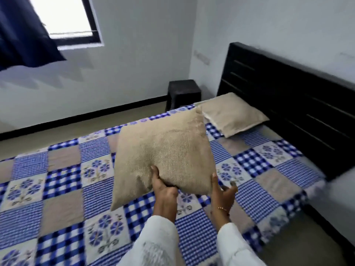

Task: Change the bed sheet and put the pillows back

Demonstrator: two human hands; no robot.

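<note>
A square beige woven pillow [163,152] hangs tilted above the bed, held at its near edge. My left hand [163,191] grips that bottom edge, thumb on top. At the pillow's near right corner my right hand [223,191] touches it with the thumb, while the fingers are spread apart. A second beige pillow [232,114] lies flat at the head of the bed against the black headboard [288,100]. A blue, white and tan patchwork bed sheet [63,189] covers the mattress.
A small dark stool [183,93] stands in the far corner beside the bed. A window with a dark blue curtain [25,35] is at the upper left. Beige floor runs along the bed's far side and at the lower right.
</note>
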